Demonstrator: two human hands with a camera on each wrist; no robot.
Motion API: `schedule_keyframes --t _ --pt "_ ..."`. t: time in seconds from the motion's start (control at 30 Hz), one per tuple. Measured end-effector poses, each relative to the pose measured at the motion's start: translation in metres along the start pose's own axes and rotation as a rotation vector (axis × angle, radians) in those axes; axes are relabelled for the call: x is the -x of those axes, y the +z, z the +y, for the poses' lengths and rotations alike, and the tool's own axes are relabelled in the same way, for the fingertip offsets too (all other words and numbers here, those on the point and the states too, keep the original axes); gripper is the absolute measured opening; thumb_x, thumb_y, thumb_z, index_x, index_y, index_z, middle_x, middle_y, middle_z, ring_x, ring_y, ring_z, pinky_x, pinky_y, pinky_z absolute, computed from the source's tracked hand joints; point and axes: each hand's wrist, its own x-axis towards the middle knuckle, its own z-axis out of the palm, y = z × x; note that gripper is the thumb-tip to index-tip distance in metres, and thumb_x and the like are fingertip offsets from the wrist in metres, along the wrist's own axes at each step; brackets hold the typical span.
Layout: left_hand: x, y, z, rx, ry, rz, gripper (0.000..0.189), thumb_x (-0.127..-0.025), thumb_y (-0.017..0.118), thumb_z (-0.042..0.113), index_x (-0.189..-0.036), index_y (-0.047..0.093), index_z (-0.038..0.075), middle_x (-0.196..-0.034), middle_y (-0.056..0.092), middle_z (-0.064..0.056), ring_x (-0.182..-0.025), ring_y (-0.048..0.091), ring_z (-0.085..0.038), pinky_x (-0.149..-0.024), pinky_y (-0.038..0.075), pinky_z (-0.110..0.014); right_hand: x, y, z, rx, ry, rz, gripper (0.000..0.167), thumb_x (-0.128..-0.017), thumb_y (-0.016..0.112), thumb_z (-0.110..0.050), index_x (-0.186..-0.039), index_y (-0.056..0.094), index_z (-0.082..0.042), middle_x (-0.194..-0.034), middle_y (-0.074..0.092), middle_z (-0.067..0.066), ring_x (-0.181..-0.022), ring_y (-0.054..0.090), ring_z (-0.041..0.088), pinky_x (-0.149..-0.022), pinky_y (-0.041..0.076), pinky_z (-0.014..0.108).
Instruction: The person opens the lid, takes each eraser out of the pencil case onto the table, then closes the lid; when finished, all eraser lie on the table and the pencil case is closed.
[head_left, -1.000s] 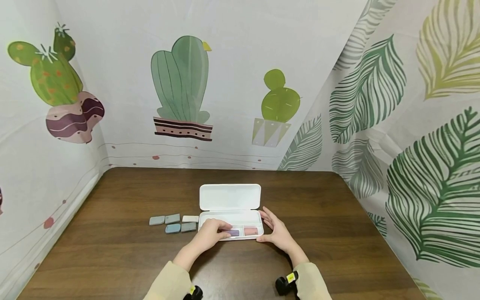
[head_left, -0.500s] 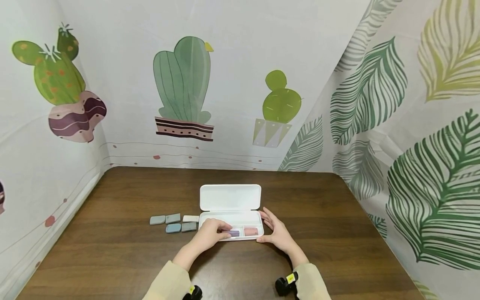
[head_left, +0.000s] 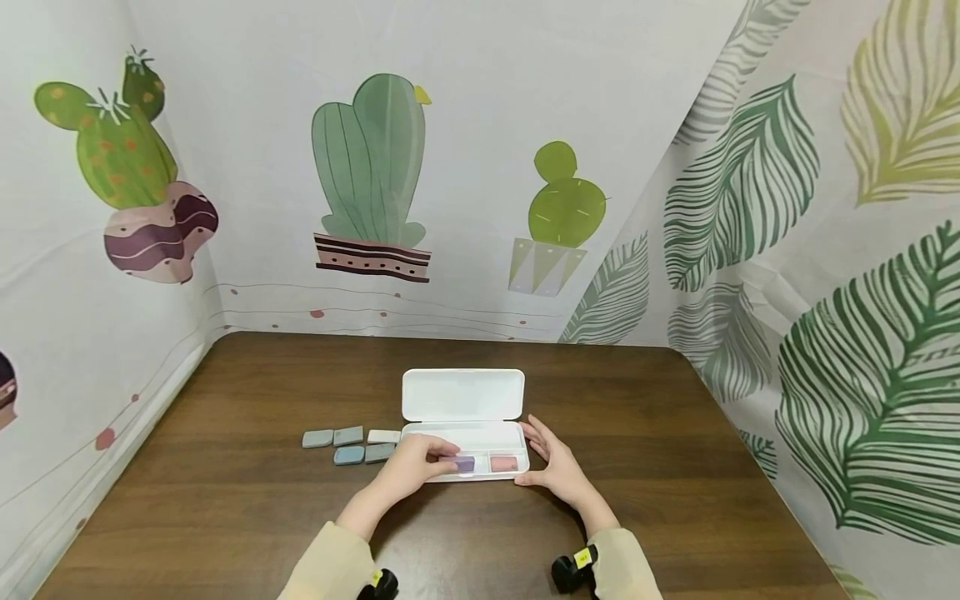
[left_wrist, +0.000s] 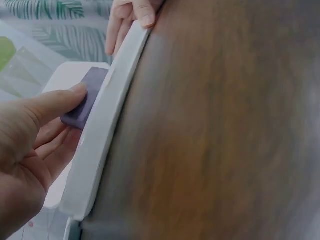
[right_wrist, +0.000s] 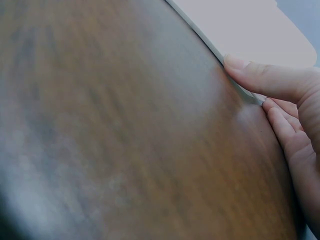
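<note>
Head view: your left hand pinches a purple block between thumb and fingertips at the front left of the white case, whose lid lies tipped back on the far side. Your right hand, thumb and fingers set wide apart, spans the right end of the case, the thumb at the front corner and the fingers near the back one. A pink block lies in the front right compartment, to the right of the purple one. Left of the case, on the brown table, five blocks form two rows: a light grey block, a darker grey block and a white block behind, a blue block and another grey block in front. Left wrist view: your thumb presses the near face of the purple block, which stands tilted above the front wall of the case; you cannot tell whether its lower edge touches the compartment floor. Right wrist view: your thumb tip rests against the front edge of the case, with your bent fingers at its end, holding it between them.
</note>
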Motion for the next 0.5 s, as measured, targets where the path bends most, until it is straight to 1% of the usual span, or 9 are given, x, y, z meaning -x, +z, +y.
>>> schedule_keyframes --t 0.07,0.13,0.3,0.37,0.5 --pt "0.002 -0.006 -0.003 0.014 -0.011 -0.001 0.022 -0.086 0.074 0.016 -0.103 0.075 0.001 -0.1 0.075 -0.01 -0.093 0.071 -0.022 -0.08 0.057 -0.027 0.0 0.0 0.0 0.007 -0.009 -0.003 0.103 -0.07 0.086 -0.001 -0.15 0.022 0.009 -0.148 0.041 0.029 -0.138 0.038 0.042 -0.113 0.037 0.034" --pt "0.004 -0.013 -0.006 0.016 -0.018 0.005 0.023 -0.086 0.075 0.017 -0.104 0.075 0.001 -0.101 0.075 -0.01 -0.093 0.07 -0.022 -0.079 0.057 -0.026 0.0 0.0 0.001 0.004 0.002 -0.003 0.103 -0.069 0.086 -0.001 -0.15 0.022 0.008 -0.149 0.041 0.028 -0.139 0.038 0.041 -0.113 0.036 0.034" --pt "0.012 -0.036 -0.017 0.031 -0.041 0.048 0.026 -0.085 0.076 0.019 -0.104 0.075 0.002 -0.1 0.075 -0.011 -0.092 0.071 -0.022 -0.078 0.057 -0.025 0.0 0.0 0.0 -0.013 0.041 0.002 0.105 -0.069 0.087 -0.002 -0.152 0.022 0.004 -0.15 0.041 0.024 -0.141 0.037 0.035 -0.112 0.034 0.019" --pt "0.016 -0.046 -0.023 0.03 -0.066 0.065 0.027 -0.085 0.076 0.021 -0.104 0.075 0.003 -0.1 0.076 -0.01 -0.093 0.071 -0.021 -0.078 0.056 -0.024 0.0 0.0 -0.001 -0.012 0.045 0.002 0.105 -0.069 0.087 -0.002 -0.152 0.022 0.004 -0.151 0.041 0.023 -0.142 0.037 0.034 -0.11 0.034 0.015" --pt "0.025 -0.066 -0.035 0.02 -0.116 0.08 0.027 -0.085 0.077 0.022 -0.105 0.075 0.004 -0.099 0.076 -0.008 -0.091 0.07 -0.017 -0.077 0.055 -0.023 0.0 0.0 -0.002 -0.012 0.055 0.003 0.106 -0.069 0.087 -0.002 -0.153 0.021 0.003 -0.151 0.04 0.023 -0.142 0.036 0.033 -0.112 0.033 0.018"
